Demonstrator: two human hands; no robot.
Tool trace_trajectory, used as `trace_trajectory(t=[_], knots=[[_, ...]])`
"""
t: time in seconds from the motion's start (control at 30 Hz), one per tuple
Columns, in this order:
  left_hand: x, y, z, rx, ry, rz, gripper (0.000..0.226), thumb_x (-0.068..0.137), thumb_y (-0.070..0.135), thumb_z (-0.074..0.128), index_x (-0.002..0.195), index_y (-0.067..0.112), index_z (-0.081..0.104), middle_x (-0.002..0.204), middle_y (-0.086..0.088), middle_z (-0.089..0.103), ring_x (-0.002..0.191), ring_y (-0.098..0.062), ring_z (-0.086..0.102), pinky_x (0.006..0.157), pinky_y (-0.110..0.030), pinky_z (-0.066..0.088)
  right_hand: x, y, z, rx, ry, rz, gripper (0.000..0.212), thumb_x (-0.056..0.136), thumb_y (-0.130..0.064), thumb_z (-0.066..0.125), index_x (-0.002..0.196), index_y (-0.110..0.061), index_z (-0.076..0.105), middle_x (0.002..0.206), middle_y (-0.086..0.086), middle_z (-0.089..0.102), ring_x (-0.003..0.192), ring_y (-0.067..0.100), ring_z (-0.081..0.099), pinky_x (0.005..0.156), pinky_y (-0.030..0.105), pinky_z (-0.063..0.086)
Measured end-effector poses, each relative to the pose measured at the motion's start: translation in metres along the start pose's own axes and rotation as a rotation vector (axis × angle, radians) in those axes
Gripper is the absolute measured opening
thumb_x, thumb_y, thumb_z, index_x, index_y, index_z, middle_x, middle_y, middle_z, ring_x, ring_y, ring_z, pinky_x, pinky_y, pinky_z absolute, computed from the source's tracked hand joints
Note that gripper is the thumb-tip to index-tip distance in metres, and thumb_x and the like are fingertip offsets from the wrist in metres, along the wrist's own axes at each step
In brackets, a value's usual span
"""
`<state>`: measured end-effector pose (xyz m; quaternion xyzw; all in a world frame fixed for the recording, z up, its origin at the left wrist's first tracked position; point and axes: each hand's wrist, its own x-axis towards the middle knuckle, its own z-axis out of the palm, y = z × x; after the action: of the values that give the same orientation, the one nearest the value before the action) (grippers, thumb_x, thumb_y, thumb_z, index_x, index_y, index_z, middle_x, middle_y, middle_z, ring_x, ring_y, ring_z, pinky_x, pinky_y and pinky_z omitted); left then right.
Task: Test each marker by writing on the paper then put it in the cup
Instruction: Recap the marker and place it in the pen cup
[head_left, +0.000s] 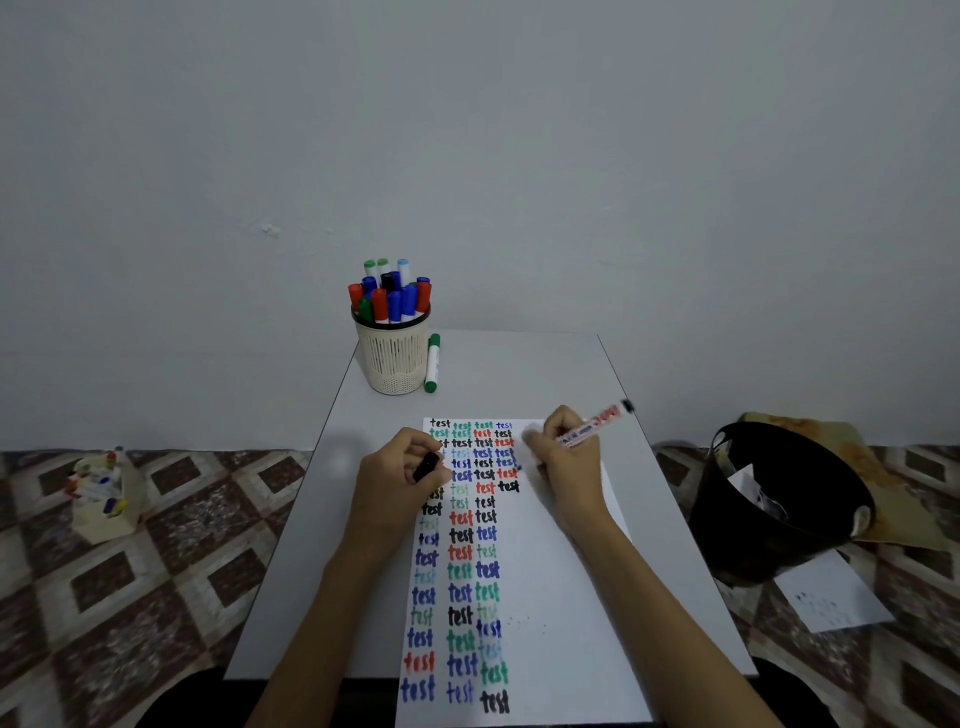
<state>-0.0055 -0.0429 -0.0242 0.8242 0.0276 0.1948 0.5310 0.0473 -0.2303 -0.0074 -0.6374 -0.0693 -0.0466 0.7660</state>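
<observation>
My right hand pinches marker mid-barrel, tip near paper on tabletop; left hand curled on black cap; I judge marker light, rigid, smooth: grip barrel; cup beyond.

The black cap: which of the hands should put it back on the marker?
The left hand. It already holds the black cap beside the paper, while the right hand grips the marker, tip down.

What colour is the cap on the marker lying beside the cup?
Green: the lying marker has a green cap beside the cup; head view.
</observation>
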Motion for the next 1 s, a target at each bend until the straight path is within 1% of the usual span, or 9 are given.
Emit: trace_trajectory(t=[0.13,0.2,0.3,0.33,0.43,0.53,0.67,0.8,1.0], knots=[[-0.002,0.002,0.001,-0.033,0.012,0.013,0.020,0.072,0.007,0.075,0.088,0.015,0.067,0.083,0.002,0.071,0.074,-0.006,0.068,0.068,-0.025,0.057,0.003,-0.003,-0.008,0.273,0.073,0.047,0.032,0.077,0.000,0.073,0.068,-0.013,0.046,0.058,0.006,0.048,0.045,0.012,0.038,0.043,0.020,0.035],[-0.001,0.003,0.000,-0.005,0.015,0.073,0.022,0.071,0.006,0.075,0.090,0.015,0.070,0.087,0.003,0.070,0.078,-0.003,0.066,0.071,-0.018,0.055,0.004,-0.004,-0.008,0.378,0.011,0.087,0.022,0.078,0.003,0.070,0.073,-0.010,0.053,0.065,0.008,0.059,0.054,0.016,0.051,0.049,0.020,0.045],[0.000,0.003,-0.002,0.026,0.012,0.125,0.025,0.074,0.009,0.075,0.098,0.013,0.072,0.093,0.003,0.066,0.084,-0.001,0.062,0.071,-0.009,0.049,0.004,-0.004,-0.006,0.493,-0.151,0.167,0.009,0.083,0.006,0.059,0.088,-0.001,0.063,0.086,0.018,0.067,0.080,0.027,0.067,0.062,0.027,0.058],[0.001,0.004,-0.002,0.012,0.007,0.121,0.027,0.075,0.010,0.074,0.101,0.013,0.071,0.094,0.004,0.065,0.085,-0.001,0.062,0.071,-0.009,0.049,0.004,-0.005,-0.006,0.487,-0.196,0.194,0.011,0.082,0.006,0.057,0.090,0.000,0.064,0.088,0.021,0.067,0.081,0.028,0.068,0.062,0.029,0.059],[0.000,0.005,-0.003,-0.079,-0.010,0.056,0.031,0.075,0.009,0.074,0.105,0.015,0.068,0.097,0.003,0.068,0.087,-0.006,0.066,0.074,-0.019,0.054,0.001,-0.006,-0.003,0.382,-0.281,0.215,0.009,0.075,0.003,0.057,0.082,-0.002,0.060,0.068,0.019,0.064,0.057,0.024,0.063,0.051,0.028,0.054],[-0.001,0.008,-0.004,-0.152,-0.009,-0.034,0.030,0.072,0.009,0.077,0.098,0.019,0.066,0.092,0.004,0.070,0.084,-0.009,0.068,0.072,-0.024,0.056,0.001,-0.005,-0.003,0.331,-0.302,0.190,0.010,0.074,0.006,0.057,0.076,-0.003,0.054,0.058,0.018,0.060,0.048,0.023,0.058,0.047,0.026,0.050],[-0.003,0.010,-0.004,-0.177,-0.040,-0.036,0.021,0.071,0.006,0.077,0.089,0.010,0.066,0.087,-0.002,0.072,0.078,-0.014,0.070,0.068,-0.028,0.058,0.000,-0.002,-0.003,0.283,-0.328,0.183,0.012,0.076,0.008,0.056,0.077,-0.003,0.055,0.061,0.019,0.062,0.050,0.023,0.060,0.048,0.026,0.051],[-0.004,0.012,-0.005,-0.151,-0.053,0.023,0.019,0.071,0.006,0.077,0.086,0.012,0.068,0.084,-0.002,0.073,0.075,-0.013,0.071,0.065,-0.023,0.057,-0.002,-0.003,-0.001,0.268,-0.377,0.186,0.013,0.076,0.010,0.062,0.081,0.000,0.055,0.066,0.023,0.064,0.054,0.025,0.064,0.050,0.026,0.054],[-0.004,0.016,-0.007,-0.201,0.000,-0.007,0.017,0.072,0.003,0.075,0.088,0.010,0.071,0.078,0.003,0.073,0.070,-0.009,0.070,0.060,-0.014,0.054,-0.005,-0.007,0.000,0.237,-0.394,0.209,0.016,0.076,0.012,0.069,0.086,0.000,0.064,0.095,0.032,0.067,0.078,0.035,0.071,0.071,0.034,0.060]])
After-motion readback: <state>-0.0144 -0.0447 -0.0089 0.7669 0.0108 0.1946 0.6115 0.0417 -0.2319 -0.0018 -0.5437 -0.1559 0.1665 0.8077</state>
